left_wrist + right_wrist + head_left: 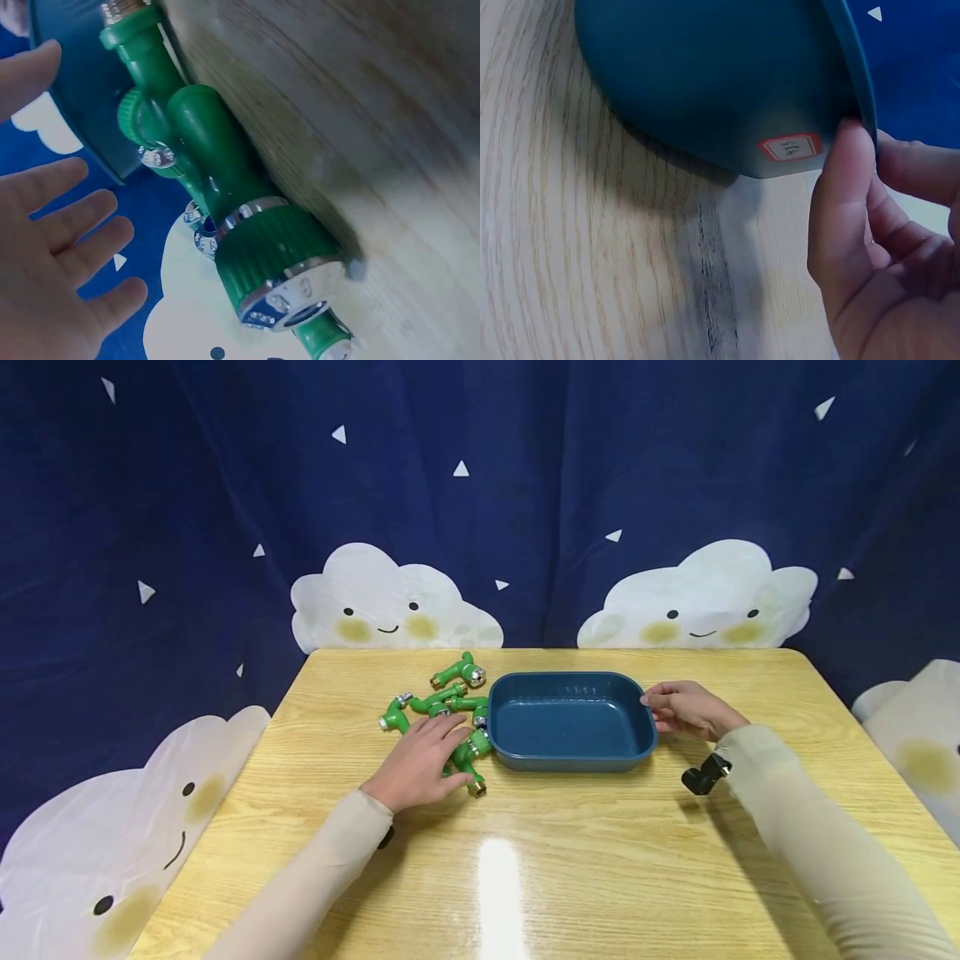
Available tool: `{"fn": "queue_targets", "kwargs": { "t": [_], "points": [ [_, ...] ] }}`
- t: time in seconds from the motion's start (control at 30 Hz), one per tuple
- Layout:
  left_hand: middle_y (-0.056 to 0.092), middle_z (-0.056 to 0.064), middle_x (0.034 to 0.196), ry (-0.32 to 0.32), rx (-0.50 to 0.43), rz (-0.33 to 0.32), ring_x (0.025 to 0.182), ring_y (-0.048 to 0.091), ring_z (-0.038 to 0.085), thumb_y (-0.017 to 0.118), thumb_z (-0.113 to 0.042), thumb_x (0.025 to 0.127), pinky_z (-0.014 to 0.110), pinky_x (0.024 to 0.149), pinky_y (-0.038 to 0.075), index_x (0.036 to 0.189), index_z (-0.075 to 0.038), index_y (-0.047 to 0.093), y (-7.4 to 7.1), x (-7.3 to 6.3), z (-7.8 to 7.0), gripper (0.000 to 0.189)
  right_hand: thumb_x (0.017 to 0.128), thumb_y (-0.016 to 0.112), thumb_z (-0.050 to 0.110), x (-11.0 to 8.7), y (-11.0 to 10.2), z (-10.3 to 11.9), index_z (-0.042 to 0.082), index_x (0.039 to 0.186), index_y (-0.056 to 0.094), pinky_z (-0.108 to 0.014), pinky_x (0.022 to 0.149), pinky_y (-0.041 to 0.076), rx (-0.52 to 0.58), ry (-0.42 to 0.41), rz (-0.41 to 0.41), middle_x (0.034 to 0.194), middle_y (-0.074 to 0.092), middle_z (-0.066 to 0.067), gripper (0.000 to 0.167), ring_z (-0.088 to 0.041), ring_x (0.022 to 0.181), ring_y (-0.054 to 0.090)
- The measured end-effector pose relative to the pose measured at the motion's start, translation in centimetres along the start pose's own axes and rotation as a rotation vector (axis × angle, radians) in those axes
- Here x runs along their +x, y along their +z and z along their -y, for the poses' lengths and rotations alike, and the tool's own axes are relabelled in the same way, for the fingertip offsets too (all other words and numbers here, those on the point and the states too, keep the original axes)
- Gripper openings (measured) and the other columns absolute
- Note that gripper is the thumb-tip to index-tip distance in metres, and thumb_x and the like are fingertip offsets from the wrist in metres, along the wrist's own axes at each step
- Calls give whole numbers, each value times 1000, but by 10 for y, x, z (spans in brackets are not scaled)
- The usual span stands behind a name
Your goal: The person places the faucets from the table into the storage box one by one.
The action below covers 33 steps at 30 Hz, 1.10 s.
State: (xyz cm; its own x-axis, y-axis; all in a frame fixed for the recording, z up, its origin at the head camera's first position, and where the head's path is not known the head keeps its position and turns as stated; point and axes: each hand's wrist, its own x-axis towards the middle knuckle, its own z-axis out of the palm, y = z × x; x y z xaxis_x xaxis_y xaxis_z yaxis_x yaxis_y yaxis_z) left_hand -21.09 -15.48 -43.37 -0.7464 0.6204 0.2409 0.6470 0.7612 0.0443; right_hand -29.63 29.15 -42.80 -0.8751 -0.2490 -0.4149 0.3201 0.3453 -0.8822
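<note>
A dark blue oblong basin [570,763] stands on the table, right of a group of several green plastic taps [478,743] with brass threaded ends and silvery trim. My right hand [690,710] pinches the basin's right rim between thumb and fingers, which the right wrist view shows close up. Over the nearest taps is my left hand [423,760], its fingers spread and relaxed, partly hiding them from the head view. In the left wrist view the hand's palm and fingers hold nothing, and a green tap [225,157] lies beside them, apart.
The wooden table [585,868] has rounded far corners and a bright reflection near its front. Behind it hangs a dark blue curtain [525,510] with white clouds. A small red-bordered label [790,147] is stuck to the basin's outer wall.
</note>
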Motion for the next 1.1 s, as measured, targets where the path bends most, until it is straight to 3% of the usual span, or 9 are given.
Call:
{"fn": "queue_targets", "kwargs": {
  "t": [0.2, 0.37, 0.57, 0.7, 0.87, 1.1],
  "points": [
    [50, 15, 149, 43, -11, 65, 139, 48, 33, 71, -55, 85, 54, 116, 37, 143, -7, 51, 3, 8, 1, 78, 103, 53, 23, 1, -3, -2, -2, 122, 47, -20, 67, 57, -10, -1, -7, 73, 54, 8, 32, -2, 67, 58],
    [48, 14, 151, 37, -33, 138, 140, 46, 32, 70, -58, 84, 51, 116, 38, 147, -10, 47, 7, 13, 1, 82, 103, 54, 22, 2, -4, -2, -2, 123, 47, -19, 67, 57, 0, 1, -9, 75, 57, 8, 32, -2, 67, 59],
    [39, 15, 157, -25, -48, 290, 143, 41, 36, 70, -63, 82, 52, 119, 33, 155, -12, 33, 10, 21, -2, 97, 103, 54, 22, 4, -2, -3, -1, 121, 49, -19, 66, 57, 13, -1, -20, 75, 58, 9, 29, -1, 67, 59],
    [40, 17, 154, -104, -141, 371, 139, 45, 36, 76, -58, 79, 48, 115, 39, 158, -11, 26, 12, 24, -5, 105, 103, 54, 20, 5, 0, -4, 0, 119, 49, -18, 66, 57, 29, -12, -16, 73, 55, 9, 26, 0, 66, 57],
    [38, 17, 155, -189, -250, 400, 140, 45, 34, 82, -49, 77, 46, 113, 42, 159, -13, 19, 12, 28, -9, 109, 103, 53, 20, 5, 0, -4, 0, 117, 48, -18, 65, 56, 31, -13, -13, 70, 51, 9, 25, -1, 66, 55],
    [37, 14, 156, -216, -268, 401, 142, 42, 34, 84, -48, 75, 45, 115, 40, 160, -15, 19, 16, 29, -9, 112, 103, 53, 22, 3, -2, -2, -1, 121, 46, -17, 66, 57, 15, 5, -2, 73, 54, 9, 29, -1, 67, 57]
  ]
}}
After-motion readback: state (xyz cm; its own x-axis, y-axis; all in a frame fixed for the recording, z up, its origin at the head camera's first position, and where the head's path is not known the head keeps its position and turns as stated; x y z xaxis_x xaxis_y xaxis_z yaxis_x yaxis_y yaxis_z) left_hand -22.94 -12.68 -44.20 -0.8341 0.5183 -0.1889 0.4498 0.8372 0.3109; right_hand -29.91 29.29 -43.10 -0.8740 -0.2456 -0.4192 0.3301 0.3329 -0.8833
